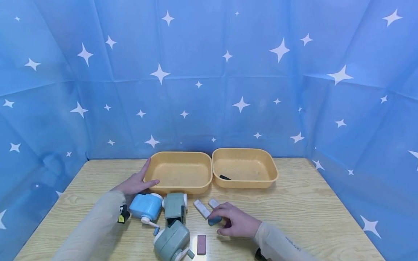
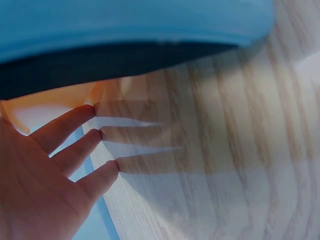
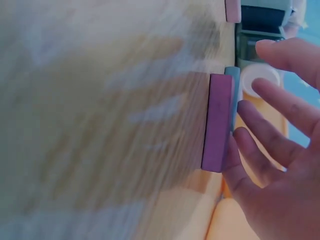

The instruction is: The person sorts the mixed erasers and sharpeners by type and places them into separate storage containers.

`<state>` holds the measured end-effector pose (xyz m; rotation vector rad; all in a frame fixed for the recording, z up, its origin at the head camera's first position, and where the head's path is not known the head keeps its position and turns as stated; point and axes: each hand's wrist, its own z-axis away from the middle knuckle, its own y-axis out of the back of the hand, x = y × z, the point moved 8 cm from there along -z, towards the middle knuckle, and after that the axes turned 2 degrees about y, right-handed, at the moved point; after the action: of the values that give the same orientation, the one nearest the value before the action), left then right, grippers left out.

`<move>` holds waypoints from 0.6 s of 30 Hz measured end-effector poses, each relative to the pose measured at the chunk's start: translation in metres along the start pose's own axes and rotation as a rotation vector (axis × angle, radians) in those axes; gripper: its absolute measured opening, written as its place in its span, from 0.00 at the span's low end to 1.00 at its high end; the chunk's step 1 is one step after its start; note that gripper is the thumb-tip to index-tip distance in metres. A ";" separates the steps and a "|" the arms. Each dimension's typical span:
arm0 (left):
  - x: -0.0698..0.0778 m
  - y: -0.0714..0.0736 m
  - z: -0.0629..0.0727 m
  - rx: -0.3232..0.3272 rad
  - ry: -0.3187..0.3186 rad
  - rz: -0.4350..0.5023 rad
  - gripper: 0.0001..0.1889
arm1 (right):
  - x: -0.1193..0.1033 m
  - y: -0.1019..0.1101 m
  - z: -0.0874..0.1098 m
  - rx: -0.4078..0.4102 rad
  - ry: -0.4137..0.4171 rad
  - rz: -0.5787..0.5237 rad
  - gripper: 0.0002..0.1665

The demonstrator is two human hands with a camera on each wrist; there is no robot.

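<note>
My left hand (image 1: 135, 183) rests at the left end of the left tan bin (image 1: 177, 189), its fingers straight along the side and its thumb over the front corner. Near that wrist stands a blue hand-crank pencil sharpener (image 1: 145, 206). My right hand (image 1: 238, 220) is low over the table with fingers loosely bent, right by a blue rectangular block (image 1: 214, 220). A purple block (image 3: 218, 122) lies by its fingertips in the right wrist view, hidden under the hand in the head view. Thumb and fingers are apart there, with nothing between them.
Two light grey blocks (image 1: 201, 209) lie just beyond the right hand, and a mauve block (image 1: 201, 245) lies nearer. Two green crank sharpeners (image 1: 174, 241) stand between the hands. The right tan bin (image 1: 249, 184) contains a black piece (image 1: 225, 177). Blue star-patterned cloth (image 1: 196, 108) surrounds the table.
</note>
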<state>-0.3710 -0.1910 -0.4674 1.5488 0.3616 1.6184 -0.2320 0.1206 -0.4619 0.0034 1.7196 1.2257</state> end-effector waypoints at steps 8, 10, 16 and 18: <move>0.001 0.001 0.001 -0.007 -0.015 0.005 0.55 | 0.006 -0.003 -0.003 0.000 -0.069 0.013 0.23; 0.001 0.001 0.001 -0.009 -0.017 0.007 0.55 | 0.005 -0.002 -0.006 0.006 -0.061 0.024 0.22; 0.003 0.001 0.002 -0.012 -0.004 0.005 0.54 | 0.007 -0.002 -0.013 0.039 -0.022 0.030 0.21; 0.003 0.001 0.002 -0.016 0.003 0.006 0.54 | 0.009 -0.002 -0.015 0.044 -0.021 0.029 0.21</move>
<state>-0.3695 -0.1897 -0.4643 1.5370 0.3456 1.6249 -0.2460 0.1135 -0.4701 0.0675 1.7334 1.2045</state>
